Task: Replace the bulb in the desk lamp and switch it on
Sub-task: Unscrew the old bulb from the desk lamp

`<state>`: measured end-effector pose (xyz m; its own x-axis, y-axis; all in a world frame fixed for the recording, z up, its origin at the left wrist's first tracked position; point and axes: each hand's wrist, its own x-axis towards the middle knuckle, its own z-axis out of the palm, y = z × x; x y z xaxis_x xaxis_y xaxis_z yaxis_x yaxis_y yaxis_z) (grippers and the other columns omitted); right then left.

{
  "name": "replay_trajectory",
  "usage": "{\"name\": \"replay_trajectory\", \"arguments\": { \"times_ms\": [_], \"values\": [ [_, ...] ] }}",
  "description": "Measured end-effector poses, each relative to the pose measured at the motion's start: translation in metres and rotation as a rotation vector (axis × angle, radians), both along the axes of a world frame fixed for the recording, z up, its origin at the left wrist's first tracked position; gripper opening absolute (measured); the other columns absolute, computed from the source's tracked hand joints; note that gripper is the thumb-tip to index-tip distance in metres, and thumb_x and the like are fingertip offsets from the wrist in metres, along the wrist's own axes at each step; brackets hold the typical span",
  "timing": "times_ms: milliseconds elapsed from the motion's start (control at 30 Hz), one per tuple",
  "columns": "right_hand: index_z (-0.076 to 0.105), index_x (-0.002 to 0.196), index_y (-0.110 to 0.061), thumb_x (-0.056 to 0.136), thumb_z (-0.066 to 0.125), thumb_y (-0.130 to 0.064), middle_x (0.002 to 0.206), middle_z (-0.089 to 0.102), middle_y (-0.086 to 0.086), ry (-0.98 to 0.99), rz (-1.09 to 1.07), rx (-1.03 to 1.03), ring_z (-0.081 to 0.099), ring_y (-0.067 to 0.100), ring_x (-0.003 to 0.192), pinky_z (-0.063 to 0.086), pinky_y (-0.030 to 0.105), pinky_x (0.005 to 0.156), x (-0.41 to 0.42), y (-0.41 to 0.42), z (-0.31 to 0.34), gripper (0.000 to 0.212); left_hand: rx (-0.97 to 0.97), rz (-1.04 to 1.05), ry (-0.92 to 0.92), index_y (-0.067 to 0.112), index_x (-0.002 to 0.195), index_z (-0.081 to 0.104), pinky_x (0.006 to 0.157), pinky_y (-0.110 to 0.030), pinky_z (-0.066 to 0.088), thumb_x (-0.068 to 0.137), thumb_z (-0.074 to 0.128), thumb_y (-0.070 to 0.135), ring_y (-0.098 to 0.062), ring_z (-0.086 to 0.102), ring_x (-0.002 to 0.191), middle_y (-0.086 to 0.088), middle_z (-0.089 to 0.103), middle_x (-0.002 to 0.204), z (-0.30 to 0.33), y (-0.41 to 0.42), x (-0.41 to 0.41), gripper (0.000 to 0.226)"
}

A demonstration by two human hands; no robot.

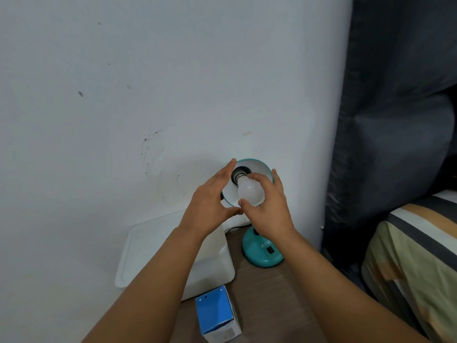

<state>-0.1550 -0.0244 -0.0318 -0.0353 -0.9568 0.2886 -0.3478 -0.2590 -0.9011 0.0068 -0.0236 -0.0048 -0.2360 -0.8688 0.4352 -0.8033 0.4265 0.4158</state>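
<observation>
Holding the white bulb [249,192] with its thumb under the round end and its fingers curled over the top is the right hand [268,209], so that hand is closed on the bulb. Beside it, the left hand [210,196] cups the left rim of the teal lamp shade [257,167], with its fingers spread open against the rim and its thumb reaching under toward the bulb. It looks like it is keeping the shade steady more than gripping it. You can see the bulb's metal screw end at the dark socket [239,172] inside the shade, so the bulb is not all the way in. I cannot tell if it is being turned in or turned out, or if it is the new bulb or the old 1. A blue bulb box [217,315] sits on the near part of the brown table [267,293]. That makes me think the swap is partway done, and no light shows from the bulb. What is left is seating the bulb and pressing the black switch [270,250] on the teal lamp base [262,251]. Room is tight, because the shade sits near the white wall [148,95] behind it and a dark curtain [395,120] hangs to the right. A white plastic bin [138,258] fills the left side next to the base, and the striped bed [415,243] is at the right edge. The free space is near and in the middle, over the table.
</observation>
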Motion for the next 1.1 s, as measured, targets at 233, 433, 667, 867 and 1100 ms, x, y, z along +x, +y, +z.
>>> {"name": "replay_trajectory", "arguments": {
  "times_ms": [233, 433, 667, 867, 1100],
  "values": [
    [0.046, 0.134, -0.023, 0.073, 0.079, -0.045, 0.162, 0.014, 0.005, 0.052, -0.089, 0.059, 0.036, 0.022, 0.139, 0.039, 0.033, 0.101, -0.002, 0.001, -0.003, 0.073, 0.006, 0.006, 0.025, 0.050, 0.153, 0.015, 0.103, -0.034, 0.049, 0.072, 0.087, 0.040, -0.006, 0.048, 0.128, 0.017, 0.041, 0.153, 0.000, 0.001, -0.001, 0.109],
    [0.041, 0.135, -0.037, 0.078, 0.074, -0.025, 0.163, 0.011, 0.004, 0.223, -0.064, -0.092, 0.050, 0.031, 0.125, 0.047, 0.040, 0.099, -0.008, 0.000, -0.006, 0.066, 0.020, 0.003, 0.038, 0.051, 0.152, 0.014, 0.103, -0.035, 0.050, 0.068, 0.090, 0.034, -0.006, 0.047, 0.130, 0.015, 0.044, 0.151, 0.000, 0.001, 0.000, 0.115],
    [0.039, 0.141, -0.030, 0.079, 0.076, -0.027, 0.162, 0.015, 0.002, 0.057, 0.015, 0.000, 0.023, 0.016, 0.145, 0.028, 0.020, 0.099, -0.008, -0.003, -0.013, 0.073, 0.017, 0.011, 0.016, 0.055, 0.151, 0.010, 0.104, -0.036, 0.049, 0.070, 0.089, 0.034, -0.004, 0.042, 0.136, 0.017, 0.038, 0.155, 0.001, 0.002, -0.001, 0.115],
    [0.049, 0.136, -0.034, 0.073, 0.079, -0.045, 0.157, 0.027, -0.003, 0.022, -0.038, -0.039, 0.030, 0.013, 0.141, 0.033, 0.026, 0.104, -0.016, 0.003, -0.017, 0.070, 0.037, 0.038, 0.027, 0.051, 0.152, 0.010, 0.106, -0.036, 0.047, 0.074, 0.086, 0.037, -0.002, 0.040, 0.136, 0.018, 0.036, 0.155, 0.002, 0.005, -0.005, 0.111],
    [0.053, 0.131, -0.035, 0.071, 0.078, -0.052, 0.116, 0.047, -0.011, -0.020, -0.073, -0.115, 0.050, 0.002, 0.100, 0.046, 0.018, 0.088, -0.040, 0.034, -0.018, 0.067, 0.142, 0.129, 0.042, 0.049, 0.153, -0.007, 0.109, -0.021, 0.026, 0.083, 0.078, 0.035, -0.010, 0.010, 0.151, 0.005, 0.001, 0.167, 0.007, 0.025, -0.022, 0.111]
  ]
}}
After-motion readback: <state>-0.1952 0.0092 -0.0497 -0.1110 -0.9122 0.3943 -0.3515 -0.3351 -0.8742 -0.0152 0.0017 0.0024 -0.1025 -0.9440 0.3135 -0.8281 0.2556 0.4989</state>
